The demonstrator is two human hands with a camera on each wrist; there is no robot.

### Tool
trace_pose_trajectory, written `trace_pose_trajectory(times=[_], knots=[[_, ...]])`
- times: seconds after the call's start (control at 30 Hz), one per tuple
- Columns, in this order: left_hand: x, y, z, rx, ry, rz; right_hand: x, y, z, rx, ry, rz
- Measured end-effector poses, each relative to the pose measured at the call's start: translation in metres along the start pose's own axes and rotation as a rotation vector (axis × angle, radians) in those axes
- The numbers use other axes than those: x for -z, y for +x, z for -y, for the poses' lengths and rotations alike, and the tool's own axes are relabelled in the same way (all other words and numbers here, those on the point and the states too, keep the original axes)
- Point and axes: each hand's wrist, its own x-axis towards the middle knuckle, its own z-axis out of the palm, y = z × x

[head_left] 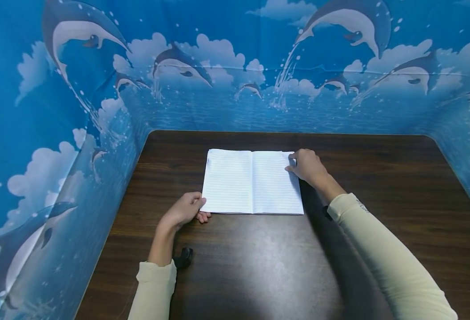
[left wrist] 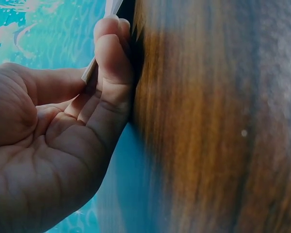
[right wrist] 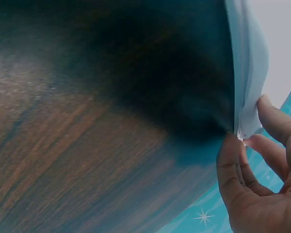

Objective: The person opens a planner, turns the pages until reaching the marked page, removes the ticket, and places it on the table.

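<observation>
An open notebook (head_left: 229,182) with blank lined pages lies on the dark wooden table, its centre fold running away from the person. My left hand (head_left: 184,209) pinches its near left corner, thumb on top and the other fingers underneath. In the left wrist view, the notebook's edge (left wrist: 89,71) sits between the thumb and fingers of the left hand (left wrist: 63,126). At the far right corner, my right hand (head_left: 308,166) has thumb and fingers at the page edges. The right wrist view shows slightly fanned pages (right wrist: 247,73) at the fingertips of the right hand (right wrist: 262,179).
The wooden table (head_left: 379,186) has rounded far corners. A blue cloth (head_left: 219,106) printed with dolphins and clouds hangs around its back and sides. A black wrist device (head_left: 184,258) shows beside the left cuff, close over the table.
</observation>
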Motion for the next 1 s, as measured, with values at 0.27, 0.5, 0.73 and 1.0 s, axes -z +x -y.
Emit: trace_pose_trajectory(times=[0.27,0.5,0.73,1.0], knots=[[0.0,0.0,0.0,0.002,-0.003,-0.004,-0.004,-0.004,-0.001,0.001,0.009,-0.011],[0.0,0.0,0.002,0.008,-0.006,-0.004,-0.006,-0.007,-0.002,-0.027,0.131,-0.062],[0.0,0.0,0.002,0.008,-0.013,-0.005,-0.001,-0.008,-0.008,-0.125,0.331,-0.075],[0.0,0.0,0.001,0.015,-0.011,-0.008,0.013,-0.008,-0.01,-0.274,0.579,-0.059]])
